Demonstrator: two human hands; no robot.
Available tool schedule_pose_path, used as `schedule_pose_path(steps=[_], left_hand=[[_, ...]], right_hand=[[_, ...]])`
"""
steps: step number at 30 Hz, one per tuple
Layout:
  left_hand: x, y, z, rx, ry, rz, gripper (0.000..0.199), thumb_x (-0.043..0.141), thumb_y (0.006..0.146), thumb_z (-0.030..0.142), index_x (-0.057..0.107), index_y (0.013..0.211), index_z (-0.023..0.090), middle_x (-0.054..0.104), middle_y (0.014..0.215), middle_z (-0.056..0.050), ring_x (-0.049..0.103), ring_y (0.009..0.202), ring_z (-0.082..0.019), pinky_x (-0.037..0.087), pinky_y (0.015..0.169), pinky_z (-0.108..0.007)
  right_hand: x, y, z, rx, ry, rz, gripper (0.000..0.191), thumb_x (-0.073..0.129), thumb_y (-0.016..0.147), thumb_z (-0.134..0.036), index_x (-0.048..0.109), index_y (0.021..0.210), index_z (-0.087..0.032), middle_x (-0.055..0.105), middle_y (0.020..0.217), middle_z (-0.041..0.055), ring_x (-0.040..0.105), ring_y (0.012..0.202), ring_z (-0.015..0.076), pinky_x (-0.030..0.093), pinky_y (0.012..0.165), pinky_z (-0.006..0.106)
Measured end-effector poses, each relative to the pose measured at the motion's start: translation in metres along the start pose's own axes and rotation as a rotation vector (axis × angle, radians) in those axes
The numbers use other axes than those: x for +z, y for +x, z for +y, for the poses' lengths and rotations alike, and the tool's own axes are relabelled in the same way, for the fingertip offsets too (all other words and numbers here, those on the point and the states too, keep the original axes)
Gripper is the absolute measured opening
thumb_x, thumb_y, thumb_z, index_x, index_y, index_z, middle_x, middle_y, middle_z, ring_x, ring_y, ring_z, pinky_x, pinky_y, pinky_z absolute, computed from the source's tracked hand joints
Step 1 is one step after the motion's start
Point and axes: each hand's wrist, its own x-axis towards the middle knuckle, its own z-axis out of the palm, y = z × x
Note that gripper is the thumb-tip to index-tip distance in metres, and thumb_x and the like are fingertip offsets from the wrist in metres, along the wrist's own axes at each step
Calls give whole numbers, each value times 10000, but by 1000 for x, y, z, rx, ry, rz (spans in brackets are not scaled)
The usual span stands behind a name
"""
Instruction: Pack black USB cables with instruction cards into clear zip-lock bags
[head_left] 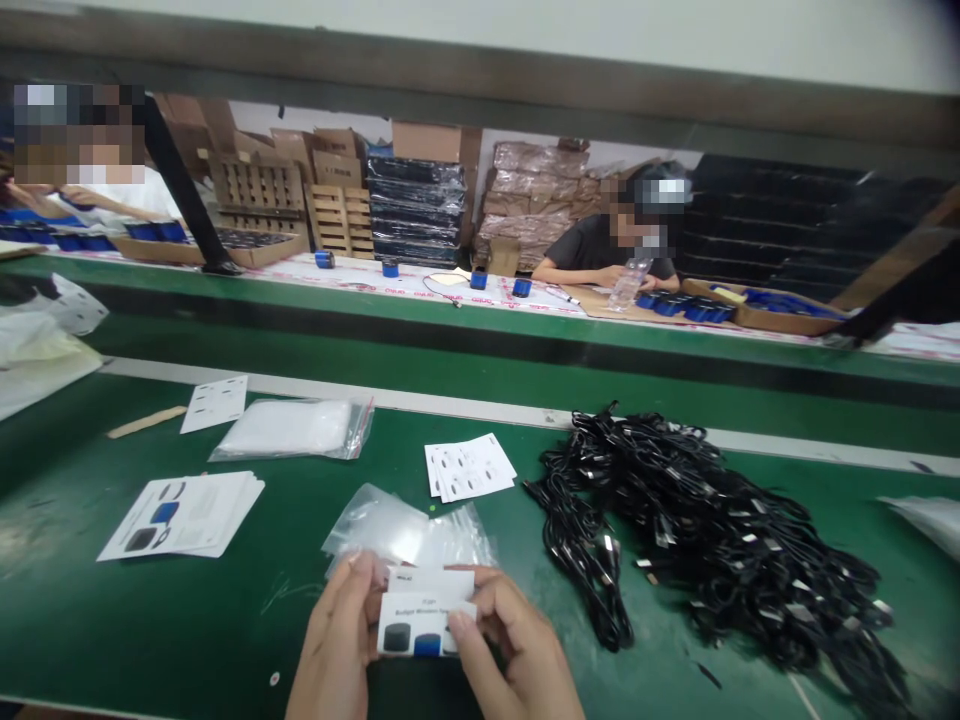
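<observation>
A folded printed leaflet (420,630), white with pictures of dark and blue speakers, is held between my two hands near the front of the green table. My left hand (337,630) grips its left edge. My right hand (517,640) grips the right side, with the thumb across the front. Just beyond the hands lie several clear plastic bags (390,530). A small stack of printed sheets (471,468) sits farther back, and a larger stack of leaflets (180,515) is at the left. To the right is a big heap of black cables (720,540).
A filled zip bag (289,428), a single sheet (215,403) and a wooden stick (147,422) lie at the back left. Beyond a raised green ledge, two people work among blue cylinders (522,288) and a plastic bottle (628,285). An overhead shelf (480,60) spans the top.
</observation>
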Motion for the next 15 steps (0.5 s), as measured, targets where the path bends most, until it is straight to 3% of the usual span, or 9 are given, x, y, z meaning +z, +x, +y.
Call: schedule_pose_path(steps=[2, 4, 6, 8, 11, 12, 13, 15], left_hand=[[-4, 1, -2, 209, 223, 59, 278, 493, 803, 493, 503, 691, 239, 587, 542, 46, 599, 516, -163, 480, 479, -234], [-8, 2, -4, 462, 529, 145, 342, 415, 837, 506, 495, 646, 234, 531, 520, 49, 551, 486, -145, 454, 466, -220], [-10, 5, -5, 620, 725, 223, 367, 379, 843, 493, 464, 595, 235, 483, 494, 54, 505, 456, -131, 414, 434, -206], [-11, 8, -6, 680, 787, 283, 353, 379, 833, 466, 444, 572, 238, 456, 475, 58, 476, 441, -124, 385, 419, -200], [-11, 11, -4, 727, 829, 331, 327, 389, 825, 425, 428, 559, 240, 432, 452, 66, 439, 418, -115, 351, 408, -195], [-11, 12, -4, 746, 844, 340, 318, 392, 825, 412, 431, 561, 239, 437, 454, 67, 439, 419, -113, 350, 412, -193], [-11, 12, -3, 765, 858, 347, 310, 391, 824, 402, 437, 565, 238, 444, 457, 66, 441, 420, -113, 351, 415, -191], [-10, 11, -2, 799, 881, 354, 299, 391, 823, 383, 438, 566, 238, 445, 455, 67, 441, 416, -110, 349, 414, -186]], right_hand=[[1, 0, -4, -95, -112, 17, 139, 490, 853, -202, 490, 714, -214, 616, 759, 20, 610, 646, 129, 480, 591, 188], [5, -3, -6, -152, -162, 43, 129, 500, 841, -169, 523, 723, -216, 605, 708, -1, 594, 607, 122, 470, 585, 191], [12, -8, -5, -103, -128, 82, 110, 520, 841, -176, 547, 744, -222, 617, 682, -9, 593, 575, 119, 470, 568, 193], [21, -14, -4, 30, 27, 134, 60, 568, 819, -205, 559, 868, -238, 643, 714, -9, 619, 584, 124, 486, 570, 195], [29, -19, -1, 235, 355, 165, 555, 696, 698, -257, 439, 1189, -255, 659, 857, 12, 647, 622, 135, 500, 562, 202], [30, -19, 0, 287, 428, 132, 643, 721, 654, -266, 421, 1223, -246, 657, 866, 20, 642, 613, 135, 489, 541, 200], [30, -20, 2, 333, 456, 79, 631, 730, 627, -268, 461, 1196, -228, 659, 824, 19, 626, 583, 130, 469, 517, 197], [28, -20, 7, 392, 396, -43, 396, 706, 624, -262, 593, 997, -188, 644, 679, 8, 567, 508, 112, 412, 471, 188]])
